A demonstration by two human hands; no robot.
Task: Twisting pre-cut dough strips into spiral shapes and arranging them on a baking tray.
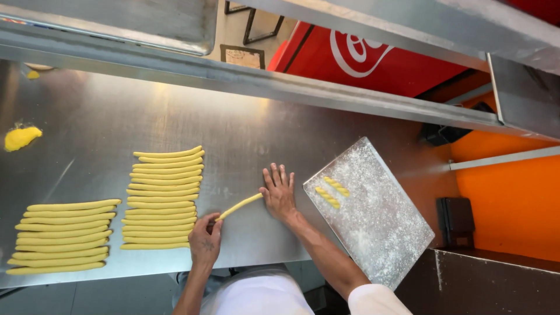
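A thin yellow dough rope (239,206) lies slanted on the steel table (245,134). My left hand (204,240) pinches its lower left end. Flat on the table with fingers spread, my right hand (279,190) presses the rope's upper right end. To the left lie two stacks of several yellow dough ropes, one in the middle (163,198) and one at the far left (63,236). A floured metal tray (379,227) at the right carries two short twisted dough pieces (331,191).
A lump of yellow dough (21,137) and a small crumb (33,74) sit at the table's far left. A steel shelf rail (233,76) runs across above the table. A red cabinet (373,58) and an orange wall (513,198) lie beyond.
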